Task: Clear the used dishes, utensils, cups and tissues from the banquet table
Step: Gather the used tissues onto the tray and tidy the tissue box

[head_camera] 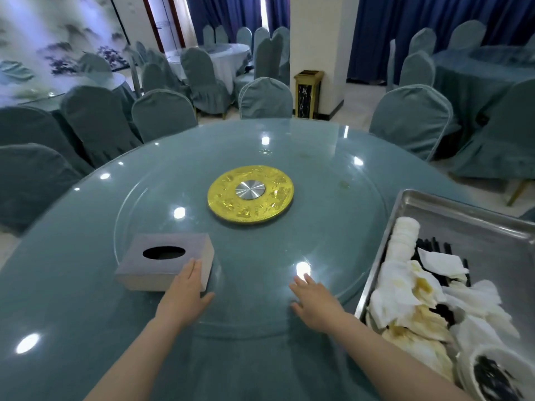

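Observation:
A grey tissue box (162,260) with an oval slot sits on the glass turntable (333,227) at the near left. My left hand (185,293) lies flat with straight fingers against the box's near right corner. My right hand (314,301) rests open on the turntable's near rim, holding nothing. A metal tray (474,227) at the right edge holds a stack of white cups (404,235), black chopsticks (434,246), several stained used tissues (417,296) and a white bowl (489,374) with dark scraps.
A gold disc with a silver hub (250,193) marks the centre of the turntable on the round table (58,285). Covered chairs (163,114) ring the far side. A gold-trimmed bin (308,94) stands by the pillar. More covered tables stand behind.

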Demonstrator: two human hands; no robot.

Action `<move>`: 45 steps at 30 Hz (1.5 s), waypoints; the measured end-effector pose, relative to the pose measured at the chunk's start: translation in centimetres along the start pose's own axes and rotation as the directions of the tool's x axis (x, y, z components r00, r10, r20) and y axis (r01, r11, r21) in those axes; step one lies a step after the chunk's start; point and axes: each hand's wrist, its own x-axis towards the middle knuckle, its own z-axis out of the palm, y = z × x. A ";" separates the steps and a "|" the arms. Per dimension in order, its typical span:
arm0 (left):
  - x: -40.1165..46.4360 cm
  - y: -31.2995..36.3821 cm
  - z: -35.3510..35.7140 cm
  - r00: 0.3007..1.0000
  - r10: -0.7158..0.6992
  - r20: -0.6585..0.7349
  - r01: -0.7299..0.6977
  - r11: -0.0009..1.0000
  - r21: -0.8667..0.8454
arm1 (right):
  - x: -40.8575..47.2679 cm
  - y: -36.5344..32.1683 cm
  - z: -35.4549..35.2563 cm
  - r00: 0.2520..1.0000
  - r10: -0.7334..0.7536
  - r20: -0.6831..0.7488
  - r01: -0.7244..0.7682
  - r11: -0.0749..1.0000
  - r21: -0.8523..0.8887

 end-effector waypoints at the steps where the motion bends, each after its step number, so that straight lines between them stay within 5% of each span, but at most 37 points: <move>1: -0.1 -0.8 0.0 1.000 -0.023 -0.006 0.023 1.000 -0.008 | 0.3 -0.1 0.5 0.999 0.003 0.039 -0.002 0.999 -0.039; 11: 0.7 -6.3 0.1 0.989 -0.147 0.009 0.146 0.988 0.044 | 1.0 4.3 -0.1 0.986 0.152 0.063 -0.143 0.981 -0.131; 16: 2.1 -6.0 -0.1 0.985 -0.163 -0.064 0.158 0.984 -0.083 | 1.3 4.7 -1.1 0.970 0.224 -0.097 -0.230 0.972 -0.052; 24: 3.5 -7.3 -0.6 0.983 -0.182 -0.016 0.181 0.982 -0.062 | 4.9 -3.0 -5.1 0.961 -0.023 -0.276 0.063 0.989 0.136; 30: 3.5 -6.5 0.2 0.985 -0.163 0.054 0.168 0.979 -0.114 | 8.8 -10.6 -6.5 0.920 -0.214 -0.328 0.264 0.958 0.113; 33: 3.5 -6.2 0.0 0.982 -0.164 0.092 0.172 0.981 -0.086 | 11.1 -13.8 -7.0 0.887 -0.409 -0.215 0.385 0.911 -0.147; 37: 4.2 -6.1 -1.2 0.981 -0.105 0.160 0.118 0.991 -0.070 | 13.8 -16.5 -8.0 0.801 -0.589 0.107 0.570 0.697 -0.436; 42: 3.7 -6.3 -0.6 0.985 -0.095 0.144 0.116 0.983 -0.144 | 16.0 -18.8 -7.7 0.741 -0.581 0.338 0.612 0.375 -0.696; 45: 3.2 -6.5 0.3 0.990 -0.093 0.110 0.113 0.975 -0.190 | 16.4 -19.0 -6.9 0.740 -0.569 0.360 0.612 0.345 -0.712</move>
